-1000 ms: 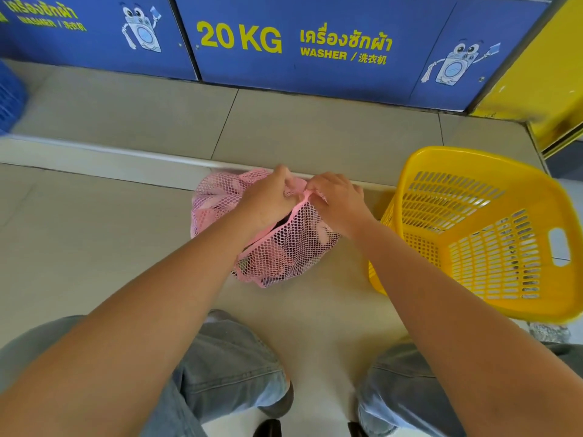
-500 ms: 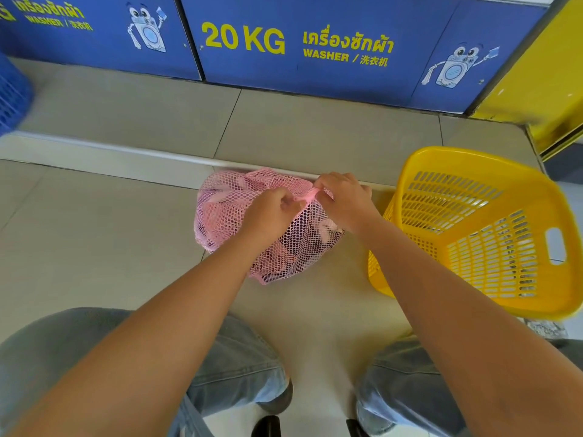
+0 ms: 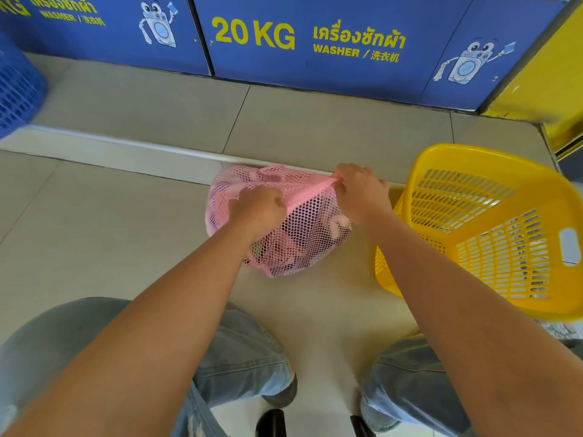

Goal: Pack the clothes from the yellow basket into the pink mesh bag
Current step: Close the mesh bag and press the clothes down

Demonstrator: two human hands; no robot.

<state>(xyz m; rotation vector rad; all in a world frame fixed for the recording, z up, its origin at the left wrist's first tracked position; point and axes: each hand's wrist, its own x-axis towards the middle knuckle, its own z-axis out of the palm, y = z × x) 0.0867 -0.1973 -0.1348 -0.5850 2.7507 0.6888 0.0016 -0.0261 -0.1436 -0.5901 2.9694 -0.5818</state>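
**Closing the Full Pink Bag**

The floor [image 3: 94, 247] is big and pale, with blue washers [image 3: 315, 42] standing along the far side. One says "20 KG". A blue basket [image 3: 15, 89] peeks in at the far left.

The yellow basket [image 3: 492, 234] sits on the floor at the right, tipped a bit toward the person. It looks empty, so the clothes must all be out of it.

The pink mesh bag [image 3: 303, 234] sits on the floor between the person's knees and the step, just beside the basket. It is round and fat. Pink and dark clothes [image 3: 339, 222] show through the holes.

The left hand [image 3: 257, 208] presses on top of the bag, its grip closed on the mesh, likely to keep the bag from sliding. The right hand [image 3: 359, 192] has its grip pinched shut on the pink band [image 3: 310, 193] at the bag's mouth, which is stretched tight between the hands. I think this is to close the bag. The job looks almost done.
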